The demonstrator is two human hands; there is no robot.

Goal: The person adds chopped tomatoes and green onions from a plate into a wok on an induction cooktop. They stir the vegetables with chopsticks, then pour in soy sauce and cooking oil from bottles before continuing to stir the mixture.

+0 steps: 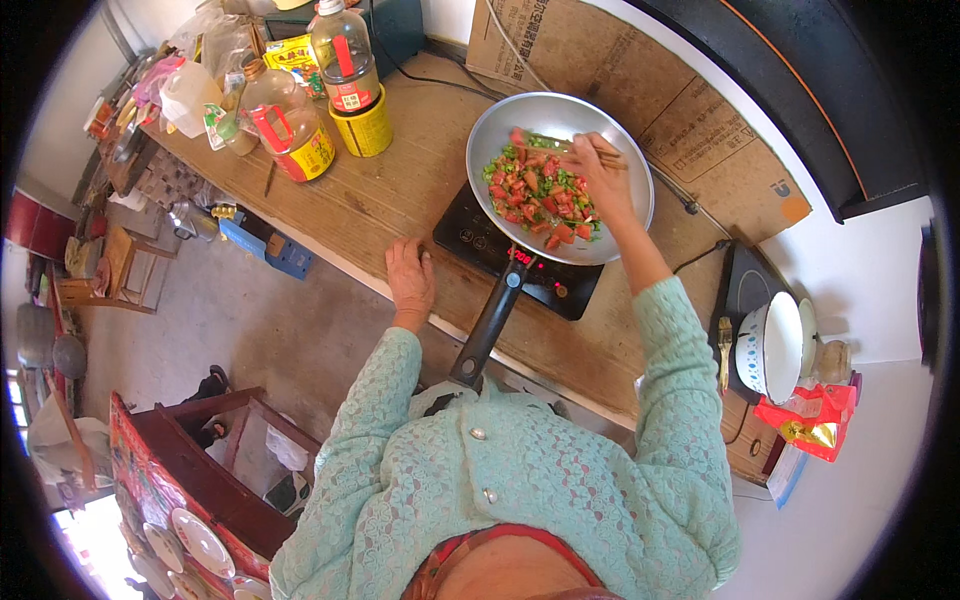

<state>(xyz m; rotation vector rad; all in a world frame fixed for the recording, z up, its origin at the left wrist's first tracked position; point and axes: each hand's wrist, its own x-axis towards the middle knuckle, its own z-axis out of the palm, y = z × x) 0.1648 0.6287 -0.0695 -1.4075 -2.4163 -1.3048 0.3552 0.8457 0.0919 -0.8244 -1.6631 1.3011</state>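
My right hand (601,172) is closed around a pair of wooden chopsticks (556,150), whose tips reach into the frying pan (532,112). Chopped red pieces that look like tomato (535,185), mixed with small green bits, lie across the pan's middle. The pan stands on a black induction cooker (468,232) with a lit red display, and its black handle (492,325) points toward me. On the counter's front edge, left of the cooker, my left hand (410,278) lies flat with nothing in it.
Oil bottles (285,125), a dark bottle (345,60) and a yellow tin (364,128) stand at the left on the wooden counter (400,180). Cardboard (690,110) leans behind the pan. At right are a second cooker (750,275), a white enamel pot (775,350) and a red packet (815,420).
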